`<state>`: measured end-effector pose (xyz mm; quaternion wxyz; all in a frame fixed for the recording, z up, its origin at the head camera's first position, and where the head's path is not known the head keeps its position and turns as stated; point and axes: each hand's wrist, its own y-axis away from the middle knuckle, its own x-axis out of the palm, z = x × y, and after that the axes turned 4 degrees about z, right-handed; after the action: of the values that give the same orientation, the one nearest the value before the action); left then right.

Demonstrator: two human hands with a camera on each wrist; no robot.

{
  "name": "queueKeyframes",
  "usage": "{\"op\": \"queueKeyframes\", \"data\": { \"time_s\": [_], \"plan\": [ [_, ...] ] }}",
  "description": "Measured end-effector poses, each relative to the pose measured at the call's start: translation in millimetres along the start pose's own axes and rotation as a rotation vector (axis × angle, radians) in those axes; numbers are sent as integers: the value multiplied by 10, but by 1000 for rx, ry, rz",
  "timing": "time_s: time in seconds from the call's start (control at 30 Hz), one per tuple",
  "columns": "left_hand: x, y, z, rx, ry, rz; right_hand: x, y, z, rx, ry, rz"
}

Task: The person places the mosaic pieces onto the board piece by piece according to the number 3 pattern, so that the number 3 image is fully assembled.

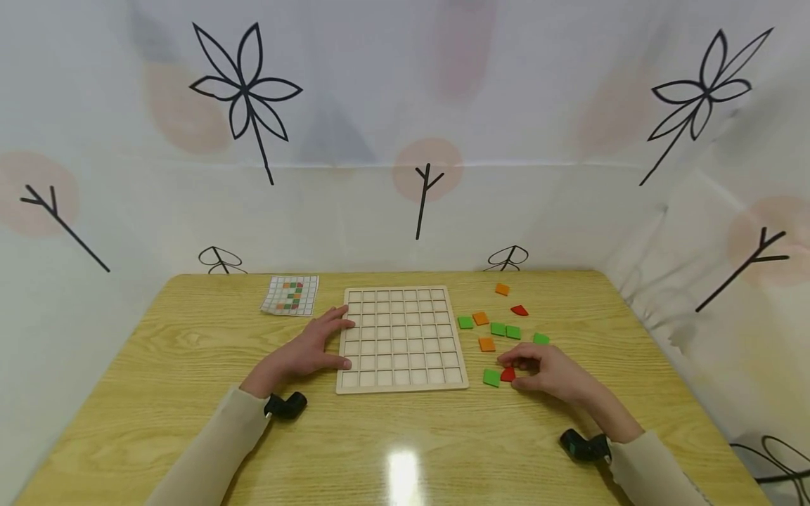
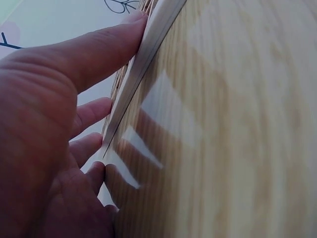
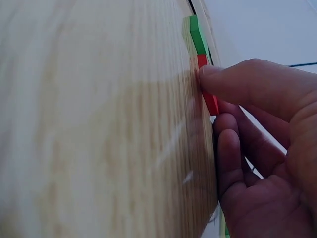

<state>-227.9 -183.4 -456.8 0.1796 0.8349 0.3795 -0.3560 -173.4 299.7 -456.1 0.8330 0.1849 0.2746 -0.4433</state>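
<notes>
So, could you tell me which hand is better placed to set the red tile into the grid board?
Probably the right hand: it already pinches the red tile, while the left hand steadies the board.

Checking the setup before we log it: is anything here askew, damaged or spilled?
Nothing stands out. The grid board lies flat and unbroken, its cells bare; loose tiles lie scattered to its right. The pattern card sits slightly turned.

Loose tiles (image 1: 498,328) crowd the table (image 1: 190,393) right of the board (image 1: 401,339)

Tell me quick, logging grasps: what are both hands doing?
Left hand: open, fingers resting on the grid board edge.
Right hand: pinching a red tile.
</notes>
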Motion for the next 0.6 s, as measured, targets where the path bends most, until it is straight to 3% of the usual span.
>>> {"op": "queueKeyframes", "data": {
  "time_s": [0.6],
  "plan": [
    [8, 4, 19, -3, -7, 3, -9, 0, 10, -52, 0, 0]
  ]
}}
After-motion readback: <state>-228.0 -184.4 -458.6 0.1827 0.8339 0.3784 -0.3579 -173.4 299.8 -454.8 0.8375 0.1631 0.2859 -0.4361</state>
